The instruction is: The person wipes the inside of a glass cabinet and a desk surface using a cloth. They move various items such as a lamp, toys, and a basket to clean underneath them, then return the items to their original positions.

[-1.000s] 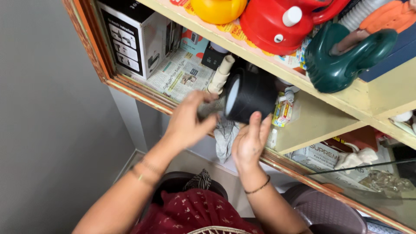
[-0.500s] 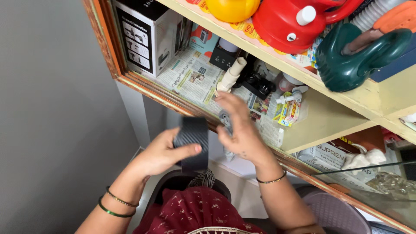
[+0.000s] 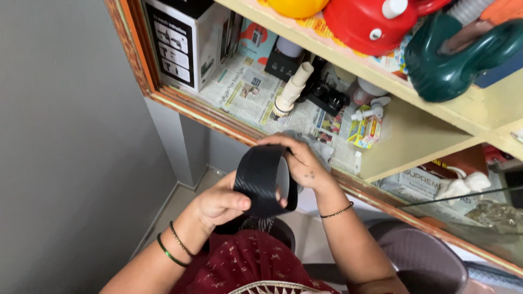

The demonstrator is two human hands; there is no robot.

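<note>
In the head view, both hands hold a wide roll of black tape (image 3: pixel 265 179) with a woven, carbon-like pattern, out in front of the open shelf unit and above the person's lap. The left hand (image 3: pixel 218 204) grips the roll from below and the left, thumb pressed across its outer face and fingers curled round the far side. The right hand (image 3: pixel 302 163) comes over the top, its fingers bent down on the roll's upper edge and right rim; both hands are clamped on the roll.

Just behind the right hand a grey cloth (image 3: pixel 318 147) lies at the shelf's front edge. The shelf (image 3: pixel 403 147) is lined with newspaper (image 3: pixel 245 92). On it stand a black and white cardboard box (image 3: pixel 182 41) at the left, a cream plastic pipe fitting (image 3: pixel 291 92) lying tilted, a small black device (image 3: pixel 326 98), a white nozzle piece (image 3: pixel 370 111) and a yellow packet (image 3: pixel 364 130).

On the shelf above sit a yellow plastic vessel (image 3: pixel 294 6), a red plastic watering can (image 3: pixel 370 24) with white caps and a dark green plastic can (image 3: pixel 452 60). Below the roll a dark plastic stool (image 3: pixel 283 231) shows behind the red patterned garment (image 3: pixel 245 261); a second dark brown plastic stool (image 3: pixel 419 261) stands to the right. Nothing lies between the hands and the roll.
</note>
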